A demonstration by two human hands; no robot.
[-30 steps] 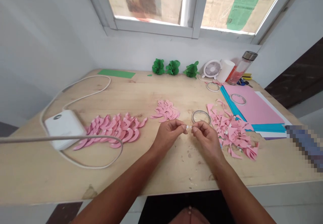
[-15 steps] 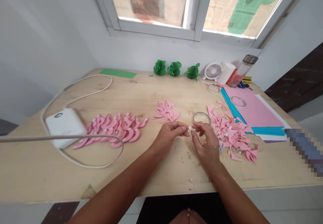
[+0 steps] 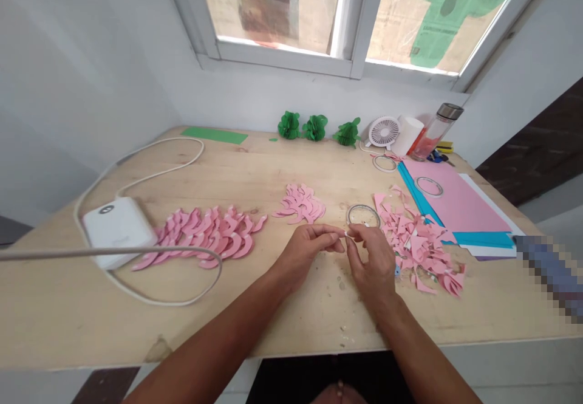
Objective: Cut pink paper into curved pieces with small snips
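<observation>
Head view shows left hand and right hand meeting near the middle of the worktop, thumbs and forefingers nearly closed, delicately pinching a small white tab between their tips, just before a clear tape roll.

Pink paper curls and teal card lie on a pale wooden table.
</observation>
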